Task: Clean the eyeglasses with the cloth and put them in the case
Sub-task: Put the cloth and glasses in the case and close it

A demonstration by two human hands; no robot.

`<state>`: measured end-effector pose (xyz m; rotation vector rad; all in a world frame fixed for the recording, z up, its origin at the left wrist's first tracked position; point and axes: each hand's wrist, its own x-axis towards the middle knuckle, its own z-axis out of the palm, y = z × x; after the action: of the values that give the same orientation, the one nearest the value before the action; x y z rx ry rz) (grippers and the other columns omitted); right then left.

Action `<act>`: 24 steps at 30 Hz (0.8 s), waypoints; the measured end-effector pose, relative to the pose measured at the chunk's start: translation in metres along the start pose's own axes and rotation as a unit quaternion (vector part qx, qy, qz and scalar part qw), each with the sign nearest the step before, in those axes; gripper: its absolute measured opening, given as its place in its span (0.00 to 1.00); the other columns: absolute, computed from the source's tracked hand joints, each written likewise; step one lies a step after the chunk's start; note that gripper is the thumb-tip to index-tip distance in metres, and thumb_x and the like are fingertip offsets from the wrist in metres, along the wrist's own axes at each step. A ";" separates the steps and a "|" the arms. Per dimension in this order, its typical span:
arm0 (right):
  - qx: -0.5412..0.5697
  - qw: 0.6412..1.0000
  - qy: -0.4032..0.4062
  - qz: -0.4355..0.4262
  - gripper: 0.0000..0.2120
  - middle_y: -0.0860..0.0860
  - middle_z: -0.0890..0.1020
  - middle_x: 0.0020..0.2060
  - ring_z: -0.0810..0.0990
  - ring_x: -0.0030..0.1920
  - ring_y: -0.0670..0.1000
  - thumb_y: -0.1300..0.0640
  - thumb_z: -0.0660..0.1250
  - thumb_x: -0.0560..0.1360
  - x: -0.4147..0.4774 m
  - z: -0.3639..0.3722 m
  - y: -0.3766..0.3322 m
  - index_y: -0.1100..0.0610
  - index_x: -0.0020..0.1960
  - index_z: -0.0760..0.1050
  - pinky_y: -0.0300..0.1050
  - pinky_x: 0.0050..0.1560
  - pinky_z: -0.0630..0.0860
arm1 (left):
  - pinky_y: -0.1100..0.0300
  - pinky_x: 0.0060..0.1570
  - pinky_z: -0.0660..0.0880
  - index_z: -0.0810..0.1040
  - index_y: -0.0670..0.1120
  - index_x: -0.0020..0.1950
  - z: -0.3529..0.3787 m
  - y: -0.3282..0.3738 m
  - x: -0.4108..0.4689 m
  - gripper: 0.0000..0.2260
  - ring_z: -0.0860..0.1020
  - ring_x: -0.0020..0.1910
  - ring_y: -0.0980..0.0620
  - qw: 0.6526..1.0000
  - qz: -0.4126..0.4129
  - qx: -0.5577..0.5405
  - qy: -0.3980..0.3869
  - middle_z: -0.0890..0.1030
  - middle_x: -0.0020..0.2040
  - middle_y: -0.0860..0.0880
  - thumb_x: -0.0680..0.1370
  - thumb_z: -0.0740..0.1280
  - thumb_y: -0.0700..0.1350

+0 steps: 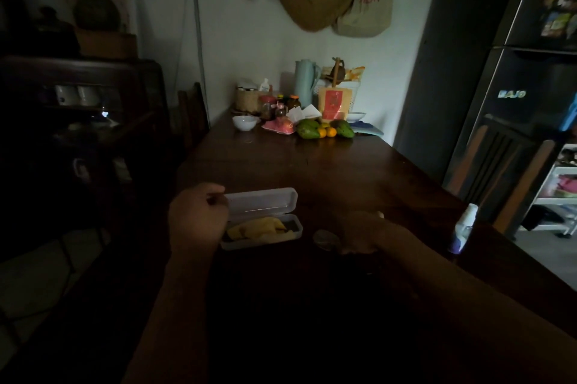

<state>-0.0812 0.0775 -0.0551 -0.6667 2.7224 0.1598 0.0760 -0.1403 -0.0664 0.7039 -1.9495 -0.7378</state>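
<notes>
A clear plastic case (263, 200) lies open on the dark wooden table (312, 165), lid tipped back. A yellow cloth (259, 229) is folded inside its lower half. My left hand (196, 215) is at the case's left end, fingers curled on the lid's edge. My right hand (359, 232) rests on the table just right of the case, closed over the eyeglasses; one lens (324, 238) shows dimly at its left. The scene is very dark, so the frame is hard to make out.
A small spray bottle (465, 227) stands near the table's right edge. At the far end sit fruit (324, 129), a white bowl (245, 123), jars and a jug (306, 82). A chair (502, 165) and a dark fridge (512, 55) stand to the right.
</notes>
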 end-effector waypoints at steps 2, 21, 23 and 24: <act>0.019 1.000 0.021 -0.014 0.27 0.57 0.76 0.68 0.73 0.69 0.63 0.48 0.73 0.74 -0.003 0.001 -0.001 0.57 0.69 0.73 0.58 0.64 0.72 | 0.54 0.61 0.72 0.85 0.43 0.54 -0.004 -0.007 0.004 0.09 0.81 0.56 0.42 0.999 -0.029 0.013 0.016 0.85 0.54 0.43 0.76 0.68 0.39; -0.160 0.929 0.224 -0.249 0.14 0.49 0.71 0.40 0.67 0.61 0.58 0.42 0.73 0.68 -0.014 -0.052 -0.059 0.51 0.45 0.78 0.56 0.61 0.68 | 0.57 0.47 0.77 0.85 0.45 0.52 0.015 -0.054 0.008 0.06 0.83 0.46 0.45 0.985 -0.027 -0.022 -0.167 0.86 0.47 0.45 0.77 0.70 0.41; -0.170 0.916 0.239 -0.272 0.14 0.49 0.69 0.39 0.65 0.61 0.58 0.43 0.73 0.68 -0.013 -0.052 -0.072 0.52 0.46 0.79 0.57 0.62 0.66 | 0.54 0.48 0.78 0.86 0.45 0.50 0.016 -0.055 0.007 0.07 0.83 0.46 0.43 0.987 0.011 -0.017 -0.158 0.86 0.47 0.43 0.79 0.69 0.43; -0.174 0.913 0.237 -0.283 0.13 0.49 0.69 0.39 0.65 0.61 0.58 0.44 0.73 0.69 -0.012 -0.052 -0.077 0.51 0.47 0.80 0.57 0.63 0.66 | 0.53 0.48 0.78 0.86 0.45 0.50 0.016 -0.055 0.007 0.06 0.83 0.46 0.43 0.987 0.025 -0.011 -0.157 0.86 0.47 0.43 0.79 0.69 0.43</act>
<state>-0.0502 0.0050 -0.0045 -1.7694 2.8085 0.3875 0.0690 -0.1785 -0.1092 0.5471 -2.2297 -0.8797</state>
